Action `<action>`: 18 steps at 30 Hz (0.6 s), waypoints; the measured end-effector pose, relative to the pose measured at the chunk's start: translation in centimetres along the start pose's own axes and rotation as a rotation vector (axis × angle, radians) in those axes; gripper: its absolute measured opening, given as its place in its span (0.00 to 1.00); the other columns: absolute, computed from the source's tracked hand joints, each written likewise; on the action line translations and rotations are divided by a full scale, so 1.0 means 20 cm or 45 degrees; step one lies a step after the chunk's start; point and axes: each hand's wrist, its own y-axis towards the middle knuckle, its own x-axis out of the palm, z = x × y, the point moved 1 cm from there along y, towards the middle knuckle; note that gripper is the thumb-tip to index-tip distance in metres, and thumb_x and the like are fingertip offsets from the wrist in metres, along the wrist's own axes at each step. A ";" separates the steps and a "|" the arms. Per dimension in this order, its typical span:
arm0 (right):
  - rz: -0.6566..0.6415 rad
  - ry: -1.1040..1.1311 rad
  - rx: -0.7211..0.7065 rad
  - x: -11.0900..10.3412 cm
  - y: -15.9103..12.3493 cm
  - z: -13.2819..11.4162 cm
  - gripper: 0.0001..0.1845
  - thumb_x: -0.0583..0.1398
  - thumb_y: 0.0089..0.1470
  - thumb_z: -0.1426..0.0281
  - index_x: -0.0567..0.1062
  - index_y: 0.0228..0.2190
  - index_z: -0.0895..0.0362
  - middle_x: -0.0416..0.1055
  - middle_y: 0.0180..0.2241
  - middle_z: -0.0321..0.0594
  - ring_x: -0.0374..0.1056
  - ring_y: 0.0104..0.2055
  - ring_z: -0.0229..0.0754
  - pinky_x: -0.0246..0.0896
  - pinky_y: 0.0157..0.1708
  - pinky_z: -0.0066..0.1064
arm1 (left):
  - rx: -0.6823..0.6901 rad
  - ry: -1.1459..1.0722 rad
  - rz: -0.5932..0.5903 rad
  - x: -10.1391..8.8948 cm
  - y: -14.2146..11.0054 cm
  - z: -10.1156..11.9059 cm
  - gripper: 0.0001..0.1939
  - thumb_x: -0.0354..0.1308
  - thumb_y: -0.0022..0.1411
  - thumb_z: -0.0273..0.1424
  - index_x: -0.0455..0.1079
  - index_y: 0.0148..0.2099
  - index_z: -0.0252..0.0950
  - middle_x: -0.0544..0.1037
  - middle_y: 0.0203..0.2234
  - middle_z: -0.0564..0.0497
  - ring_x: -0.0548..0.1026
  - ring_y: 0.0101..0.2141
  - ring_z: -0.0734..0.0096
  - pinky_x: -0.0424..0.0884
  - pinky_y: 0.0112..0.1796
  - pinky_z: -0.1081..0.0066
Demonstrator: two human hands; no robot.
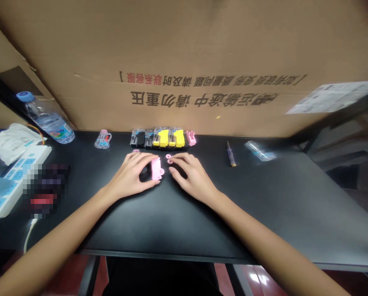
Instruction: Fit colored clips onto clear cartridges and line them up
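My left hand [137, 174] is closed around a pink plastic shell [156, 169], its thumb at the near end and fingertips at the far end. The shell has a small round lug on its right side. Close by on the right, my right hand [193, 176] has its thumb and index finger apart. Its index fingertip touches a small pink piece with rings [168, 156]; whether it is lifted off the black table [168, 222] I cannot tell. Another bit of pink [136, 151] shows behind my left hand, mostly hidden.
Behind my hands stands a row of clear, black and yellow plastic assemblies [163, 138], with a pink one [191, 138] at its end. A clear assembly [103, 139], water bottle [52, 121] and power strip [17, 181] are leftward. A screwdriver [231, 154] and clear packet [259, 151] lie right.
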 end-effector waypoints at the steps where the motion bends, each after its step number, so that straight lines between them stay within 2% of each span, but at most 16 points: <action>1: -0.013 -0.092 -0.013 0.00 0.00 0.01 0.16 0.59 0.70 0.66 0.80 0.55 0.54 0.76 0.55 0.52 0.73 0.52 0.58 0.68 0.52 0.56 | -0.013 0.009 0.001 0.00 0.00 -0.01 0.32 0.69 0.66 0.43 0.68 0.67 0.40 0.77 0.62 0.41 0.74 0.62 0.50 0.60 0.67 0.47; 5: -0.091 -0.214 -0.135 0.01 -0.01 0.04 0.15 0.59 0.71 0.68 0.82 0.53 0.53 0.76 0.57 0.52 0.73 0.52 0.58 0.69 0.48 0.53 | -0.047 0.016 -0.001 0.00 0.00 -0.02 0.32 0.69 0.66 0.43 0.68 0.67 0.41 0.78 0.61 0.42 0.74 0.62 0.49 0.60 0.67 0.46; 10: -0.163 -0.033 -0.244 0.02 -0.01 0.01 0.10 0.61 0.71 0.67 0.84 0.42 0.52 0.82 0.46 0.46 0.74 0.49 0.54 0.69 0.49 0.49 | -0.062 0.004 -0.032 0.01 0.00 -0.02 0.32 0.69 0.65 0.44 0.69 0.67 0.41 0.78 0.61 0.43 0.73 0.62 0.50 0.57 0.69 0.47; 15: -0.192 0.259 -0.103 0.01 0.00 -0.02 0.06 0.62 0.68 0.71 0.80 0.38 0.51 0.81 0.41 0.42 0.74 0.45 0.50 0.70 0.48 0.45 | -0.055 -0.014 -0.064 0.01 0.00 -0.02 0.32 0.69 0.66 0.46 0.69 0.67 0.40 0.78 0.59 0.43 0.75 0.61 0.52 0.54 0.70 0.48; 18: -0.179 0.316 -0.004 0.02 0.00 -0.02 0.04 0.64 0.66 0.70 0.80 0.41 0.52 0.80 0.39 0.42 0.73 0.40 0.48 0.71 0.44 0.43 | -0.036 -0.016 -0.067 0.02 0.00 -0.02 0.31 0.69 0.66 0.45 0.69 0.66 0.40 0.79 0.58 0.43 0.75 0.60 0.52 0.54 0.70 0.48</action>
